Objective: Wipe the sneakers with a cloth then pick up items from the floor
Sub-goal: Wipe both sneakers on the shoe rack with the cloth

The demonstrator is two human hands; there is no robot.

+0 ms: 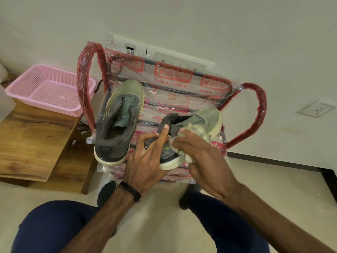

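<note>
Plastic-wrapped chair seat point(184, 99) against white wall held both sneakers. Left sneaker point(118, 123) lay untouched. Left hand point(145, 157) gripped the right sneaker point(206, 121) at its heel collar; right hand point(197, 152) pressed a pale cloth point(189, 132) against its side. Pink basket point(49, 88) sat on wooden table point(32, 143).

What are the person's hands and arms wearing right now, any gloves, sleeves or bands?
No gloves or sleeves: both forearms are bare down to the fingers. The left hand has a thin black band on its wrist; the right hand wears nothing visible.
</note>
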